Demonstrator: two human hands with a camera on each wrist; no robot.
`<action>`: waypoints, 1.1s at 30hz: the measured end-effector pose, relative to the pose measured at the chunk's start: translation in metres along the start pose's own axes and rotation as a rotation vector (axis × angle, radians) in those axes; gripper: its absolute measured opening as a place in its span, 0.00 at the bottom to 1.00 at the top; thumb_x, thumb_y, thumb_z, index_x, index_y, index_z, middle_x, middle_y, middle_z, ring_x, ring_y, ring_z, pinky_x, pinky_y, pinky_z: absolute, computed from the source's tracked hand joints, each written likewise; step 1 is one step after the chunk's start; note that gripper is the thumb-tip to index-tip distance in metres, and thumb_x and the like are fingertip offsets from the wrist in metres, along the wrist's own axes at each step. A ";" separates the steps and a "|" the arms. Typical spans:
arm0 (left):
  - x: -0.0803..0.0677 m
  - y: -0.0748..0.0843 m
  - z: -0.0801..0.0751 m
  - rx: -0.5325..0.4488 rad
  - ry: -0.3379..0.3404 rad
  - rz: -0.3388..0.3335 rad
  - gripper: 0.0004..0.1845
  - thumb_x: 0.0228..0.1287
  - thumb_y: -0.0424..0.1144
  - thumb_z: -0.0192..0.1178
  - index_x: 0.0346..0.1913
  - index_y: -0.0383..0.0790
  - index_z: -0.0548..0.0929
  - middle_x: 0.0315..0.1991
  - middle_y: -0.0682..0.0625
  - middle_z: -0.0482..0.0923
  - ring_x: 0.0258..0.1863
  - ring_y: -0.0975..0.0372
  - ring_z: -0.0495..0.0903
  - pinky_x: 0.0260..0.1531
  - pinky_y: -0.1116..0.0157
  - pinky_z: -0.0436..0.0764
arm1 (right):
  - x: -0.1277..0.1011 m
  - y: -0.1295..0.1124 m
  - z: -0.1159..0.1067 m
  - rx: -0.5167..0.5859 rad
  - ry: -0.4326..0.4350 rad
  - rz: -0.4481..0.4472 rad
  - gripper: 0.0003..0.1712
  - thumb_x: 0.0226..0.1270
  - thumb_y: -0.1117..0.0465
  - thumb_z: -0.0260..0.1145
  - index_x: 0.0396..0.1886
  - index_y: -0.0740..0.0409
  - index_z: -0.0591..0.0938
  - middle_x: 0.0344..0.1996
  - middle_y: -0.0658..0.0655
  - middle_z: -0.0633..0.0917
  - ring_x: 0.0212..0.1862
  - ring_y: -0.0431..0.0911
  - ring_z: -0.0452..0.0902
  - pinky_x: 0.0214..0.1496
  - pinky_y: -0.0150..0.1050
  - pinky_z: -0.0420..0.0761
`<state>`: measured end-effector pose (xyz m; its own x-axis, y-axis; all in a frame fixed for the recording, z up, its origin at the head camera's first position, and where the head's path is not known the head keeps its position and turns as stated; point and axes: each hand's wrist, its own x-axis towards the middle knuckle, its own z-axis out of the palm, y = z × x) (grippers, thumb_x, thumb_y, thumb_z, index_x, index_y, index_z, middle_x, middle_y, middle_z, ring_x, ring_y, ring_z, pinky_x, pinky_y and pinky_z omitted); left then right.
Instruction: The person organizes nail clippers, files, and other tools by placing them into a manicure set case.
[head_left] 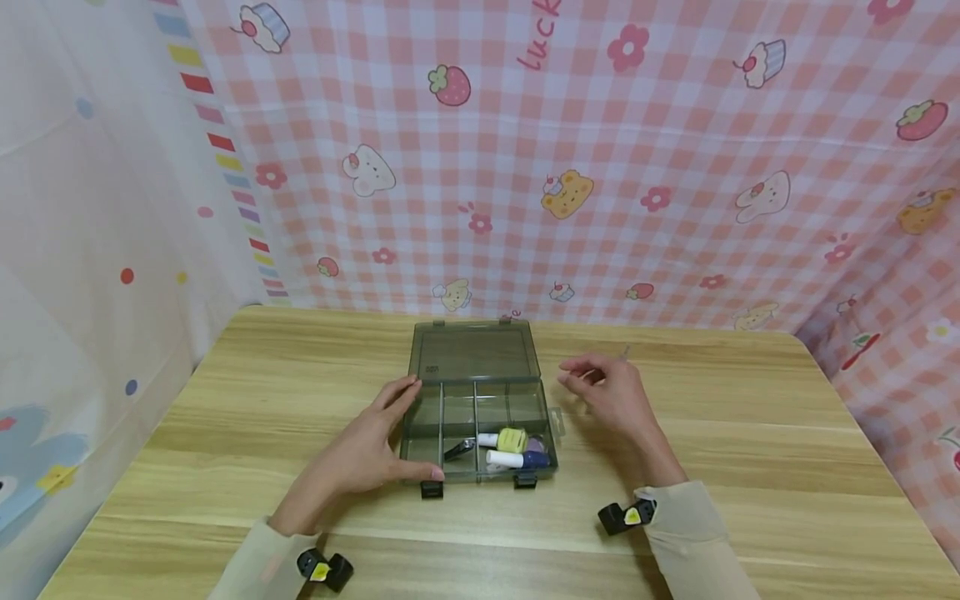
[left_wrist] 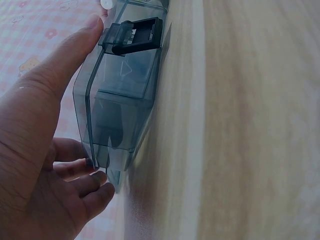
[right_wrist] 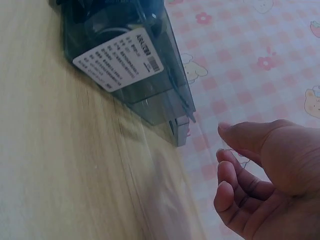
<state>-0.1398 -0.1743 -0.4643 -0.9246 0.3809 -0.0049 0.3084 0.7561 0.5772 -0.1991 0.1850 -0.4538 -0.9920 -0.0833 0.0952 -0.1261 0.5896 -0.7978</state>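
Observation:
A translucent grey divided storage box [head_left: 477, 417] sits on the table with its lid [head_left: 475, 352] tipped back. My left hand [head_left: 367, 446] grips the box's left side, thumb on the front rim beside a black latch [left_wrist: 140, 36] and fingers at the far left edge. Inside, a yellow nail polish bottle [head_left: 513, 440] and a dark blue one [head_left: 536, 459], both white-capped, lie in the right compartment, with a purple one [head_left: 536, 444] partly hidden. The middle compartment holds a small black tool [head_left: 460, 449]. My right hand [head_left: 611, 392] hovers right of the box, fingers loosely bent, thumb and forefinger apart.
The wooden table [head_left: 750, 433] extends to both sides of the box. Behind it hangs a pink checked curtain [head_left: 480, 167], with a paler cloth [head_left: 112, 208] on the left. A white printed label [right_wrist: 120, 60] is stuck to the box's side. Both wrists wear black camera mounts [head_left: 628, 517].

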 end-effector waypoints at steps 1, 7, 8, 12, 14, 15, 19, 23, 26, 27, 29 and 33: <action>0.000 0.000 0.000 0.000 0.000 0.000 0.71 0.42 0.71 0.76 0.83 0.43 0.51 0.84 0.48 0.46 0.80 0.46 0.58 0.71 0.43 0.71 | 0.000 -0.001 0.000 0.002 0.001 -0.012 0.10 0.69 0.58 0.72 0.46 0.56 0.90 0.36 0.57 0.89 0.37 0.46 0.82 0.33 0.31 0.80; 0.000 -0.001 0.000 -0.003 0.002 0.004 0.70 0.42 0.71 0.76 0.83 0.43 0.51 0.84 0.48 0.46 0.80 0.46 0.58 0.71 0.43 0.71 | -0.001 -0.008 0.004 0.025 0.009 -0.069 0.10 0.69 0.59 0.72 0.46 0.58 0.90 0.33 0.57 0.88 0.35 0.47 0.82 0.33 0.31 0.80; 0.000 -0.001 0.000 -0.002 0.002 0.005 0.70 0.42 0.71 0.76 0.83 0.43 0.51 0.84 0.48 0.46 0.80 0.46 0.58 0.71 0.43 0.71 | -0.001 -0.009 0.004 0.026 0.010 -0.075 0.10 0.69 0.60 0.73 0.46 0.58 0.90 0.32 0.57 0.88 0.35 0.46 0.82 0.34 0.31 0.80; 0.000 0.000 0.000 -0.003 0.000 0.002 0.71 0.42 0.72 0.76 0.83 0.43 0.51 0.84 0.49 0.45 0.80 0.46 0.58 0.71 0.43 0.71 | -0.002 -0.014 0.005 0.028 0.015 -0.098 0.09 0.69 0.59 0.73 0.45 0.55 0.90 0.32 0.56 0.88 0.33 0.45 0.81 0.33 0.31 0.80; -0.001 0.000 -0.001 -0.002 -0.003 0.000 0.71 0.42 0.72 0.76 0.83 0.43 0.51 0.84 0.49 0.45 0.80 0.46 0.58 0.71 0.43 0.71 | -0.002 -0.016 0.006 0.030 0.016 -0.108 0.08 0.68 0.58 0.73 0.44 0.54 0.90 0.31 0.56 0.88 0.33 0.45 0.81 0.33 0.31 0.80; -0.001 0.000 -0.001 -0.004 -0.004 -0.001 0.71 0.42 0.72 0.76 0.83 0.43 0.51 0.84 0.49 0.45 0.80 0.46 0.58 0.71 0.43 0.71 | -0.003 -0.017 0.005 0.031 0.015 -0.111 0.08 0.68 0.58 0.73 0.44 0.54 0.90 0.31 0.55 0.88 0.33 0.45 0.81 0.34 0.31 0.80; -0.001 0.000 0.000 -0.004 -0.009 -0.005 0.71 0.43 0.72 0.76 0.83 0.43 0.51 0.84 0.49 0.45 0.79 0.46 0.58 0.70 0.43 0.72 | -0.006 -0.022 0.006 0.030 0.015 -0.115 0.08 0.68 0.57 0.73 0.45 0.53 0.90 0.32 0.54 0.87 0.33 0.45 0.81 0.34 0.31 0.81; -0.001 0.000 0.000 -0.003 -0.010 -0.010 0.71 0.42 0.72 0.76 0.83 0.44 0.51 0.84 0.49 0.45 0.79 0.46 0.59 0.70 0.43 0.72 | -0.007 -0.026 0.008 0.029 0.016 -0.124 0.08 0.68 0.58 0.73 0.45 0.53 0.90 0.32 0.54 0.87 0.33 0.44 0.81 0.32 0.31 0.79; 0.000 0.000 0.000 -0.004 -0.010 -0.013 0.71 0.42 0.72 0.76 0.83 0.44 0.50 0.84 0.50 0.45 0.79 0.46 0.59 0.70 0.43 0.72 | -0.008 -0.029 0.010 0.032 0.015 -0.139 0.09 0.68 0.58 0.74 0.44 0.55 0.90 0.31 0.54 0.87 0.32 0.44 0.80 0.31 0.31 0.78; 0.000 0.000 0.000 -0.006 -0.011 -0.013 0.71 0.42 0.72 0.76 0.83 0.44 0.50 0.84 0.50 0.45 0.79 0.45 0.59 0.70 0.43 0.72 | -0.008 -0.029 0.010 0.035 0.012 -0.142 0.09 0.67 0.59 0.74 0.44 0.55 0.90 0.31 0.54 0.88 0.32 0.44 0.81 0.30 0.30 0.78; -0.001 0.000 0.000 -0.007 -0.012 -0.014 0.71 0.42 0.72 0.76 0.83 0.44 0.50 0.84 0.50 0.44 0.79 0.45 0.59 0.70 0.43 0.71 | -0.010 -0.032 0.011 0.038 0.003 -0.144 0.09 0.67 0.59 0.74 0.44 0.55 0.90 0.31 0.54 0.88 0.32 0.44 0.81 0.30 0.31 0.78; 0.000 -0.001 0.000 -0.004 -0.010 -0.015 0.71 0.42 0.73 0.75 0.83 0.44 0.50 0.84 0.50 0.44 0.79 0.45 0.59 0.70 0.43 0.71 | -0.013 -0.038 0.014 0.041 -0.022 -0.150 0.07 0.68 0.59 0.73 0.44 0.53 0.90 0.31 0.53 0.88 0.33 0.44 0.80 0.31 0.31 0.79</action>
<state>-0.1396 -0.1749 -0.4646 -0.9266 0.3753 -0.0219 0.2941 0.7598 0.5799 -0.1816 0.1521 -0.4334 -0.9615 -0.1857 0.2024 -0.2717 0.5356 -0.7996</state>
